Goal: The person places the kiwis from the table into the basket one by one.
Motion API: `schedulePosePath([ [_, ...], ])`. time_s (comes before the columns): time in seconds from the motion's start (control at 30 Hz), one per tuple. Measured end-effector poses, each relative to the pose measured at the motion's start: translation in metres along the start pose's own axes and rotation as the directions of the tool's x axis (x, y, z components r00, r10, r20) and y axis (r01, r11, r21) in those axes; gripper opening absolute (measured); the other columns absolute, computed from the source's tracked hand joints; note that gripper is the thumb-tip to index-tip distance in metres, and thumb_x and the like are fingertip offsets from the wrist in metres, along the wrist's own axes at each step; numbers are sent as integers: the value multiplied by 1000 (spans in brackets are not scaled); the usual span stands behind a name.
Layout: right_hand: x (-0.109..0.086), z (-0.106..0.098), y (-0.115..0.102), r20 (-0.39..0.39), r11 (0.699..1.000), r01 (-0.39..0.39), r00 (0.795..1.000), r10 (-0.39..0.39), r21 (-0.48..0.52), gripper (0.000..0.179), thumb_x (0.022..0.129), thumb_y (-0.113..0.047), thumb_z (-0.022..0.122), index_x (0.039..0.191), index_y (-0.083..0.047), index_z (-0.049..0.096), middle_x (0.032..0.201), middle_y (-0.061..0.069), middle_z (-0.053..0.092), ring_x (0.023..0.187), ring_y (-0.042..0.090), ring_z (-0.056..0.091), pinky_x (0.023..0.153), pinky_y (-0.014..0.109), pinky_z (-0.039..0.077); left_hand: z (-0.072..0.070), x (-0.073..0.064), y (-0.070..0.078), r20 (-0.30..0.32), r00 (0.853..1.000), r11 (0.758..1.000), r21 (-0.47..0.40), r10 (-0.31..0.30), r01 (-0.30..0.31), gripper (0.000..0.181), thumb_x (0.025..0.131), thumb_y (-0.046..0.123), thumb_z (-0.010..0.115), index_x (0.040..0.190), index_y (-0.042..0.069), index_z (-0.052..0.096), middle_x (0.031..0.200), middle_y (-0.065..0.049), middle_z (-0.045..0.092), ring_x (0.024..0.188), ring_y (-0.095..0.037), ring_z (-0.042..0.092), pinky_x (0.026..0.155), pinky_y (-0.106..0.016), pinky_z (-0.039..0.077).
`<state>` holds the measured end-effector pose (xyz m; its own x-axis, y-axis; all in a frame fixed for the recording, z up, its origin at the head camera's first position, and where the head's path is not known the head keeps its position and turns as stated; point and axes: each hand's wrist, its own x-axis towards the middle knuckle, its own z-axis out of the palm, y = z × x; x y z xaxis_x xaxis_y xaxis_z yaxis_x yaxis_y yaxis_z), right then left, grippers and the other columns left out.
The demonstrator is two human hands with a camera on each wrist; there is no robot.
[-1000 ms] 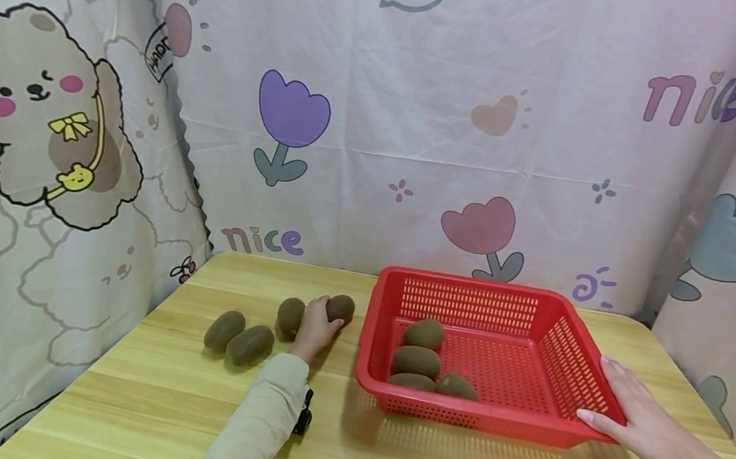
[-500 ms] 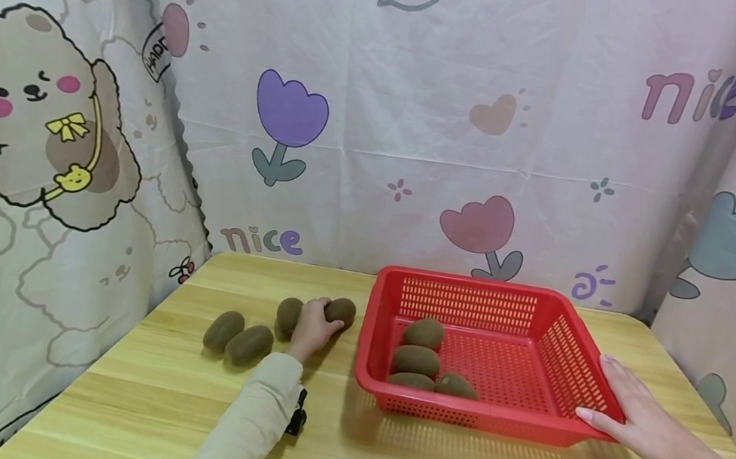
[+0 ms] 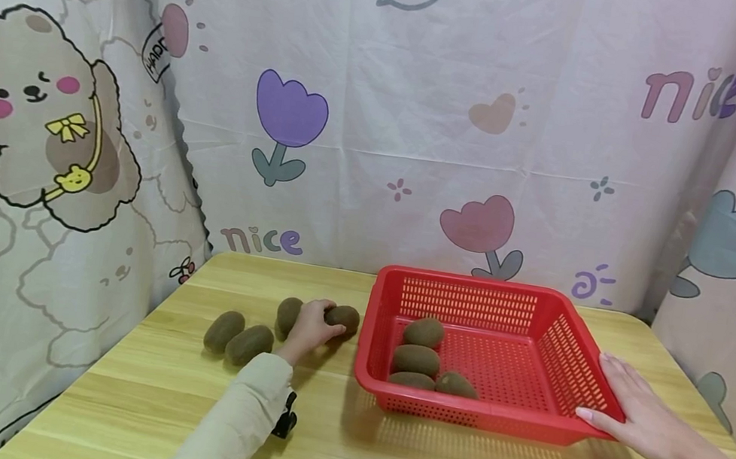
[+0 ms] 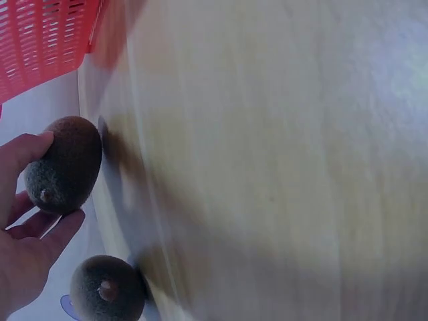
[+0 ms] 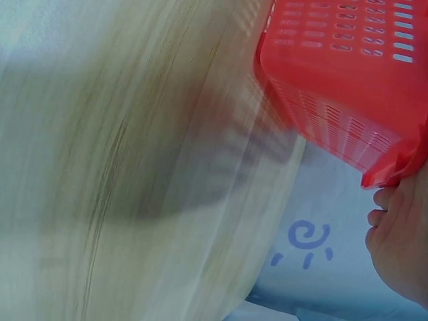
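Note:
My left hand [image 3: 310, 330] pinches a brown kiwi [image 3: 342, 320] between thumb and fingers, just left of the red plastic basket [image 3: 490, 411]. In the left wrist view the held kiwi [image 4: 70, 160] shows its stem end, with the thumb on one side and fingertips on the other. Another kiwi [image 3: 288, 314] lies right beside the back of this hand. My right hand [image 3: 649, 424] holds the basket's near right corner, thumb over the rim and fingers along the outer side. From the right wrist, fingertips [image 5: 380, 217] show right under the basket rim.
Several kiwis [image 3: 417, 359] sit in the left part of the basket. Two more kiwis [image 3: 249, 345] lie together on the left of the wooden table [image 3: 138, 393]. A patterned curtain [image 3: 368, 108] hangs behind the table and on both sides.
My left hand has drawn the kiwi slightly right and toward me, nearer the basket, and the forearm has shifted left. The right hand and basket have stayed put.

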<state>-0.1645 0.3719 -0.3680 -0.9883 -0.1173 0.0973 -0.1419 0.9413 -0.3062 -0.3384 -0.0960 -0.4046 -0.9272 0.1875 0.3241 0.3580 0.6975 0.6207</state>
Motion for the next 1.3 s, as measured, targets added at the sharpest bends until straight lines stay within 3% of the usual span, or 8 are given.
schedulePosePath([
  [0.3,0,-1,0,-2,1000,17,1000,-17,-18,95,85,-46,57,146,6,6,145,35,16,131,52,12,89,76,23,-10,-2,8,-21,1000,997,-76,14,-16,39,72,9,76,105,-9,63,103,-23,66,96,-33,62,84,-43,50],
  [0.6,-1,1,2,-20,999,40,999,-40,-4,94,86,-46,56,146,5,4,148,35,9,136,50,2,103,72,3,-27,-3,19,-48,999,990,-141,-21,14,44,75,12,75,112,-6,62,111,-22,64,100,-32,62,85,-42,52],
  [0.87,0,1,1,-27,998,46,999,-47,-30,94,86,-46,55,146,5,3,149,34,7,137,49,0,102,73,6,-37,-5,18,-90,996,986,-164,-22,7,43,74,11,76,111,-6,63,110,-23,64,97,-34,65,82,-41,54],
  [1.03,0,1,1,-28,998,52,998,-53,-33,94,87,-46,55,146,5,4,149,33,7,138,48,-2,104,71,2,-43,-4,18,-113,993,976,-216,-24,-1,44,75,8,75,113,-9,61,111,-26,63,97,-36,65,81,-41,55],
  [1.3,-1,0,1,-23,998,50,998,-50,-24,94,87,-46,55,146,5,4,148,34,8,137,49,0,100,74,9,-52,-3,27,-79,994,955,-294,-72,46,47,77,9,73,119,-6,58,116,-26,61,100,-36,64,82,-38,55],
])
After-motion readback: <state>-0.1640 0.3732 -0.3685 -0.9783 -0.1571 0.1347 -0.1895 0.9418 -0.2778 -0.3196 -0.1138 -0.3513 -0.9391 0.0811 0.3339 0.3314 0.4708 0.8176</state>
